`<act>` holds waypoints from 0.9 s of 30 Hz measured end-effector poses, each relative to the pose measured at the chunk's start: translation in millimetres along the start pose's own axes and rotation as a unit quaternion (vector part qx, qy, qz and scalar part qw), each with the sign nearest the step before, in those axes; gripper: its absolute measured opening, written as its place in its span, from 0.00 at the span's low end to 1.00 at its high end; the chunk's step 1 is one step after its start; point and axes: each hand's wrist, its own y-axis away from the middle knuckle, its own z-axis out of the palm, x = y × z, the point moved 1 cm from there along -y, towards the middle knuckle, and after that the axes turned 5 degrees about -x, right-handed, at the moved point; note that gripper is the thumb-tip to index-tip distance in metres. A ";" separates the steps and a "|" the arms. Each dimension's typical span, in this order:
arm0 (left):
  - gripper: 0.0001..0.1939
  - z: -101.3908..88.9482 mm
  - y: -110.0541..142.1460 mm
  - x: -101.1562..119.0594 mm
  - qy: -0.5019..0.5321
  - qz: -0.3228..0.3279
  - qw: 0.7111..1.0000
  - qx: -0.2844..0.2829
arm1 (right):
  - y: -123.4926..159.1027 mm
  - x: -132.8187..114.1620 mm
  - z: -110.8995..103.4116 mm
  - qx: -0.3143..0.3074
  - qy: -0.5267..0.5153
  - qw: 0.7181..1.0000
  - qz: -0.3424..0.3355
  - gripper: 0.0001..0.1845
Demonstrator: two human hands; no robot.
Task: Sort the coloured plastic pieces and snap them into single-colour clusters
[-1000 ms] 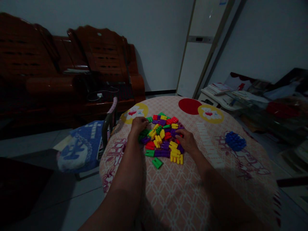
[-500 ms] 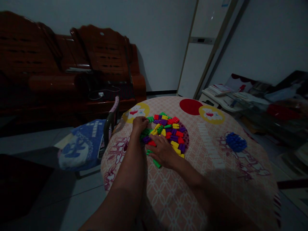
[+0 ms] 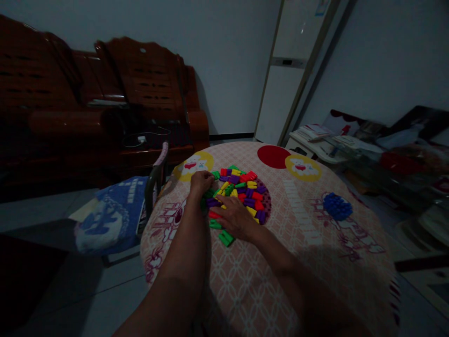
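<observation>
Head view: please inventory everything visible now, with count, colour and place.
Toy blocks: many, uncountable; red, yellow, green, purple; left of table centre
Blue pieces: one cluster, blue; table's right side
Tablecloth: one, pinkish, patterned; on round table
Chair: one, dark frame; left of table
Towel: one, blue and white; on chair seat
Wooden seating: brown, count unclear; back left
Plug with cable: one, white; on seating
Tall unit: one, white; against wall
Papers: several, pale; right background, amid dim clutter
Left hand: one, bare; blocks' left edge
Right hand: one, bare; over near blocks
</observation>
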 end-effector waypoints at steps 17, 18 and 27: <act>0.14 -3.1 2.2 1.2 0.040 -0.008 0.999 -0.001 | 9.0 36.8 -31.4 0.248 -0.253 0.926 0.129 0.07; 0.14 -3.1 2.4 1.2 0.046 -0.008 0.999 0.000 | 13.4 47.7 -38.2 0.272 -0.274 0.909 0.157 0.06; 0.12 5.5 -1.6 7.6 0.037 0.019 0.999 0.014 | 79.3 144.8 -82.4 0.377 -0.088 0.852 0.354 0.17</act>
